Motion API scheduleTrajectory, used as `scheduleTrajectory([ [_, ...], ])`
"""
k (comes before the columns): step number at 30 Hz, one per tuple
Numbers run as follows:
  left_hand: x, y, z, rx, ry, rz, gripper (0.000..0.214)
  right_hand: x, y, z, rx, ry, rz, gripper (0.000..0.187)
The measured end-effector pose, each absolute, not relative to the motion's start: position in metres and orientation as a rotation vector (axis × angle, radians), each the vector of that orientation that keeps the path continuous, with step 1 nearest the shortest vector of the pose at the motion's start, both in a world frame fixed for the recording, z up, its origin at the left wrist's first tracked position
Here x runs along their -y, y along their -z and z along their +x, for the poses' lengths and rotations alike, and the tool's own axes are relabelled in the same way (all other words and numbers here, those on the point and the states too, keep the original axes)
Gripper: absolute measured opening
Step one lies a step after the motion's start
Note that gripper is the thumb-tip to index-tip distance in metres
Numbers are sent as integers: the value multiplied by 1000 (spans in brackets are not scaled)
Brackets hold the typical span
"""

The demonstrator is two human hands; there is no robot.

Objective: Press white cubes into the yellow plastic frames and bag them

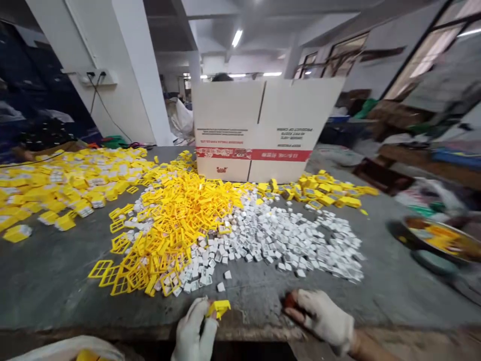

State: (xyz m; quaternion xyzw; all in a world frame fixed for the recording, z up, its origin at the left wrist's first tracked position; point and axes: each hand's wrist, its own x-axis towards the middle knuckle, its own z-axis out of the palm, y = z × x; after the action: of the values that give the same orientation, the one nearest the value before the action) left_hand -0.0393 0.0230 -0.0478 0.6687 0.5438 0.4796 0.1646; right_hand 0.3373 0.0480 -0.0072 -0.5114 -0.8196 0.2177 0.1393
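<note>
Pinching yellow plastic frame [219,308] in our left hand [195,331] (gloved), long axis rightward; right hand [323,316] curled, contents unclear.

Print shows only on the cardboard box [259,130] standing upside down at the upper middle of the frame. Its lines of small dark text are inverted and too blurred to read for certain. A red band with pale lettering runs across its lower part, also illegible, and a small red mark sits under it at the left.
</note>
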Motion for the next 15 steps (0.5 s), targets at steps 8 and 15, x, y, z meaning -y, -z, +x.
scheduleTrajectory([
  [8,-44,44,-42,-1632,-1275,1556,37,-62,-16,325,2482,-604,-1745,30],
  [15,-38,1,-30,-1694,-1174,1459,36,-60,-40,317,2506,-603,-1828,31],
])
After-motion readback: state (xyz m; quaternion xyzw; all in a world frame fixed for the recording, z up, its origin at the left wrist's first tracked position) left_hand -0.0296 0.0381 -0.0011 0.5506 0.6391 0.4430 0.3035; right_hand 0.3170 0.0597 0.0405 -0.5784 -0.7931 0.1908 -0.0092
